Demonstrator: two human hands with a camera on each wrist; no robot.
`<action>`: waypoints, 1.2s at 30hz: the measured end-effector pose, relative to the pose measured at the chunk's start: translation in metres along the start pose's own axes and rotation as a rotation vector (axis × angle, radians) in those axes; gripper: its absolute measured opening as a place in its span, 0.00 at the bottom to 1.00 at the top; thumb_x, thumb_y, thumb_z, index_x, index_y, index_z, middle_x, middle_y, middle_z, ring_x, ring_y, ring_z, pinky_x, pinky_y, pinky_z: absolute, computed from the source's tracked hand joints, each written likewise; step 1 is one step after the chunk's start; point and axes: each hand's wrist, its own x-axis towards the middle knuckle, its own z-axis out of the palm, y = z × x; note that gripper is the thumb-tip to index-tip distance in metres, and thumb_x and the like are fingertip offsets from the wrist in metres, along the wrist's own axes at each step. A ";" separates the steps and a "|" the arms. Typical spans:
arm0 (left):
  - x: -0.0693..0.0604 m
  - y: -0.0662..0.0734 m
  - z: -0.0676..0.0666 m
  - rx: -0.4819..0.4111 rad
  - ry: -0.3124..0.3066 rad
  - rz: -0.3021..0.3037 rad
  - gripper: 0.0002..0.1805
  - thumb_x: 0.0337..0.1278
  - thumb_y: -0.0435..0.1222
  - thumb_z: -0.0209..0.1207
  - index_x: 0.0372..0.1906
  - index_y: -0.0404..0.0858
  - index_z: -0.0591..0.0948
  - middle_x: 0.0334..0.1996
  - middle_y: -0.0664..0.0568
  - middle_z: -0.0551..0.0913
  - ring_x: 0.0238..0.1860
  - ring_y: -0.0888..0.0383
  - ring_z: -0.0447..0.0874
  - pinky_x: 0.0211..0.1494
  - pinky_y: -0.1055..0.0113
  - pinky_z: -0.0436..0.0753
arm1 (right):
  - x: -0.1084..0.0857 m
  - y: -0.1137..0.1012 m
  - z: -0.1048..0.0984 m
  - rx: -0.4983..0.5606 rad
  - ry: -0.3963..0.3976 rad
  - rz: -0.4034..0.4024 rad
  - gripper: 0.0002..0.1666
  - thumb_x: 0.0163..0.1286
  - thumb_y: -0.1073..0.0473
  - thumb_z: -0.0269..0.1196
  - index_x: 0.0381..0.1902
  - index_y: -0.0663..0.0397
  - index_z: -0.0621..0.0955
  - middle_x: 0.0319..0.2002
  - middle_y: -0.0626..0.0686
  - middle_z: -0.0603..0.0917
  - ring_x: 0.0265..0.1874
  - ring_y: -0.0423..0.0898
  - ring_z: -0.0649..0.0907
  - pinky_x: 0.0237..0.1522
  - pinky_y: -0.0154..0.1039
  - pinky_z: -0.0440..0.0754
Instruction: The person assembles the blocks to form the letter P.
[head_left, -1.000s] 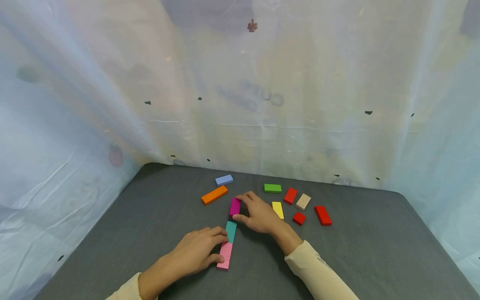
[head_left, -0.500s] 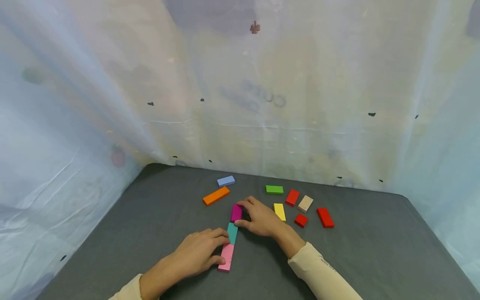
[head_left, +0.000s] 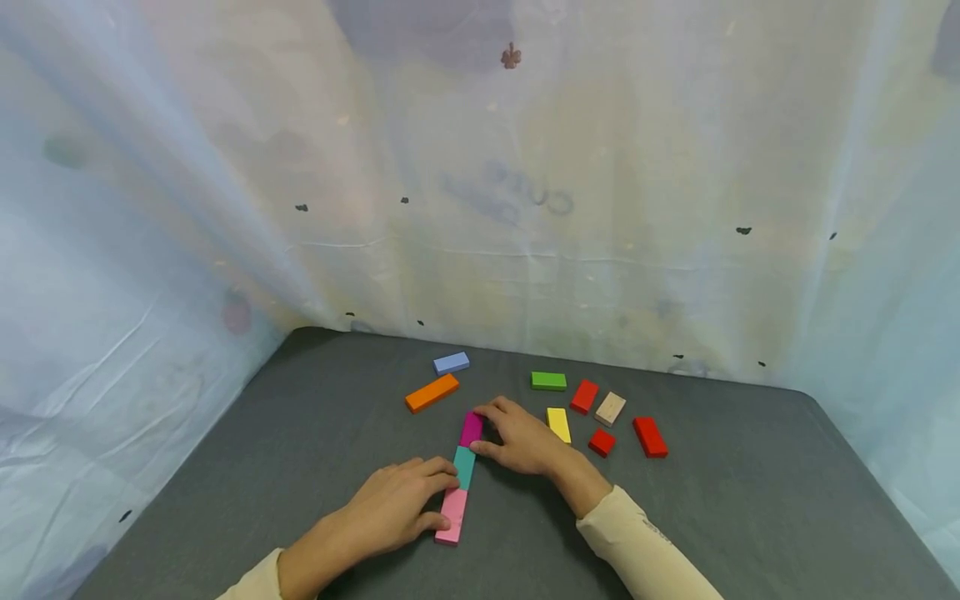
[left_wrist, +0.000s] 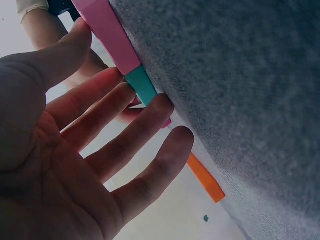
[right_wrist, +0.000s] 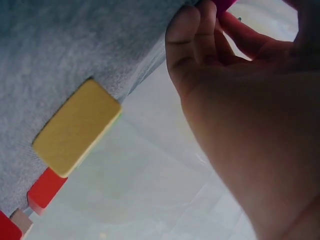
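Observation:
A pink block, a teal block and a magenta block lie end to end in a slanting row. My right hand pinches the magenta block, index finger at its far end and thumb near the teal one. My left hand rests along the row's left side, thumb against the pink block and fingertips by the pink-teal joint. In the left wrist view its fingers are spread and only slightly bent beside the pink block. The right wrist view shows just a corner of the magenta block.
Behind the row lie an orange block and a blue block. To the right are a green block, a yellow block, a plain wood block and several red blocks. A pale curtain borders the grey table.
My right hand has drawn the magenta block toward me, closing the gap to the teal block. My left hand has stayed at the pink and teal blocks. The head view has shifted slightly.

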 end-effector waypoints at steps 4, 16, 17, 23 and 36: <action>0.001 0.000 0.000 -0.003 -0.006 0.000 0.25 0.58 0.53 0.66 0.59 0.49 0.82 0.59 0.60 0.79 0.54 0.57 0.81 0.53 0.54 0.84 | 0.000 0.001 0.000 -0.015 0.000 0.000 0.35 0.72 0.40 0.60 0.70 0.50 0.71 0.61 0.52 0.76 0.52 0.44 0.76 0.61 0.46 0.79; 0.001 0.000 0.000 -0.014 0.003 -0.011 0.25 0.58 0.53 0.66 0.59 0.49 0.82 0.60 0.61 0.79 0.54 0.56 0.80 0.54 0.52 0.84 | 0.003 0.001 -0.001 -0.039 -0.010 0.005 0.36 0.72 0.39 0.59 0.71 0.50 0.70 0.63 0.53 0.75 0.59 0.47 0.76 0.65 0.48 0.77; 0.001 0.000 0.000 -0.014 0.004 -0.011 0.25 0.58 0.53 0.66 0.59 0.49 0.82 0.60 0.61 0.79 0.54 0.56 0.80 0.54 0.52 0.84 | 0.003 0.001 -0.001 -0.039 -0.012 0.006 0.36 0.72 0.39 0.58 0.71 0.50 0.70 0.63 0.53 0.75 0.59 0.47 0.76 0.66 0.48 0.77; 0.002 0.001 0.000 -0.016 0.006 -0.007 0.25 0.58 0.53 0.66 0.59 0.49 0.82 0.60 0.61 0.79 0.54 0.56 0.80 0.54 0.52 0.84 | 0.003 0.002 0.000 -0.047 -0.006 -0.002 0.36 0.72 0.39 0.59 0.71 0.49 0.70 0.63 0.52 0.75 0.58 0.47 0.76 0.65 0.47 0.77; 0.006 -0.008 -0.004 0.004 0.043 0.069 0.24 0.55 0.54 0.68 0.55 0.50 0.84 0.55 0.62 0.81 0.54 0.59 0.79 0.56 0.53 0.82 | 0.001 0.001 0.002 -0.035 0.002 -0.030 0.36 0.72 0.40 0.59 0.71 0.51 0.71 0.63 0.53 0.75 0.58 0.47 0.76 0.65 0.48 0.77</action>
